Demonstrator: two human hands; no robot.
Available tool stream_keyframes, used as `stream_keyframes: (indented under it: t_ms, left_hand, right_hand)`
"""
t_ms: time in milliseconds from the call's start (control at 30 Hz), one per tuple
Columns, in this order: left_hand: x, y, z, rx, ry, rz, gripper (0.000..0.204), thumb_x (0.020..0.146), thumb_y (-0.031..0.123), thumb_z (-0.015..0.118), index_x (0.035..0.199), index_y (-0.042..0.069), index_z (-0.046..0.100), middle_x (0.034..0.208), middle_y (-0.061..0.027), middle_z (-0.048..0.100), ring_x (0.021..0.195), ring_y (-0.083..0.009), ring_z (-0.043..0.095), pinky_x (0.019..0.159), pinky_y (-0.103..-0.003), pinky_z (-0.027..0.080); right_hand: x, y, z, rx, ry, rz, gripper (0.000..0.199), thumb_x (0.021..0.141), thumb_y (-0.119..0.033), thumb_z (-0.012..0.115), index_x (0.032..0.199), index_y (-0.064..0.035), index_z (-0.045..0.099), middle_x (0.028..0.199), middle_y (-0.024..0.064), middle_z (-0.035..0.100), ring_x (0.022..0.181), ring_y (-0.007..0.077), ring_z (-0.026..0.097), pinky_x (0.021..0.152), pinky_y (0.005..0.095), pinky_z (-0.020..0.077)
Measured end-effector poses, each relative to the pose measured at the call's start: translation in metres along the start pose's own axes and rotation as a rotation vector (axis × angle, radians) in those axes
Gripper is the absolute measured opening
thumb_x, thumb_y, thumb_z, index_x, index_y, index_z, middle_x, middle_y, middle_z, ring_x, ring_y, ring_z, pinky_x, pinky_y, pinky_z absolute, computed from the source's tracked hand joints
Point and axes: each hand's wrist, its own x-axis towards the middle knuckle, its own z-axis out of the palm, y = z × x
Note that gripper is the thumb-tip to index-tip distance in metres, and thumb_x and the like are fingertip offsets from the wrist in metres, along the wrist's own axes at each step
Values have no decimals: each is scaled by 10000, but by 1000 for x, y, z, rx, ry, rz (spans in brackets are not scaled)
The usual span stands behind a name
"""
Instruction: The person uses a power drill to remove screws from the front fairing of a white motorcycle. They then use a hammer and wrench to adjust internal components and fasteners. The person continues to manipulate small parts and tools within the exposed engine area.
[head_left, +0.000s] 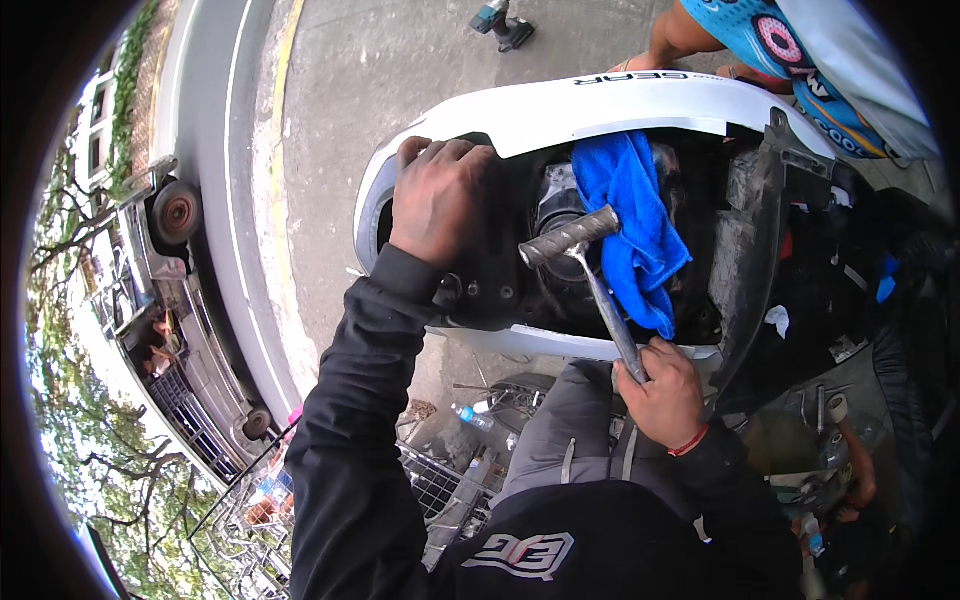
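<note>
My left hand (438, 200) rests palm-down on the rim of a white scooter body (560, 105), at the edge of its open black compartment. My right hand (665, 390) grips the handle of a steel hammer (590, 270), whose head hangs above the compartment. A blue cloth (630, 215) lies inside the opening, right behind the hammer head. Both arms wear black sleeves, and a red band circles the right wrist.
Another person in blue patterned shorts (770, 40) stands beyond the scooter. A power drill (500, 22) lies on the concrete behind. A vehicle (175, 290) is parked at the curb on the left. A wire rack (440, 490) and water bottle (472, 416) sit below.
</note>
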Motion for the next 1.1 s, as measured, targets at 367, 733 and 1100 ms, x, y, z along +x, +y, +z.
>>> stream_keyframes:
  t_ms: [367, 733, 1100]
  left_hand:
    - [4, -1, 1, 95, -126, 19, 102, 817, 100, 589, 895, 106, 654, 933, -73, 680, 938, -262, 653, 949, -429, 394]
    - [7, -1, 3, 105, -108, -3, 79, 812, 81, 586, 876, 87, 632, 843, -87, 644, 856, -281, 653, 896, -414, 420]
    - [15, 5, -1, 65, -150, -74, 55, 821, 78, 579, 784, 66, 618, 787, -118, 642, 810, -322, 654, 879, -426, 425]
  right_hand:
    - [3, 7, -2, -6, -26, -4, 217, 792, -143, 734, 684, -24, 589, 731, 149, 582, 706, 360, 586, 652, 468, 473]
    - [5, 8, -4, 24, -27, -37, 208, 791, -133, 732, 690, -18, 591, 742, 166, 600, 728, 372, 601, 680, 466, 490]
    - [5, 11, 2, 32, 29, -70, 221, 774, -119, 743, 666, -13, 581, 694, 139, 556, 687, 354, 573, 648, 464, 455]
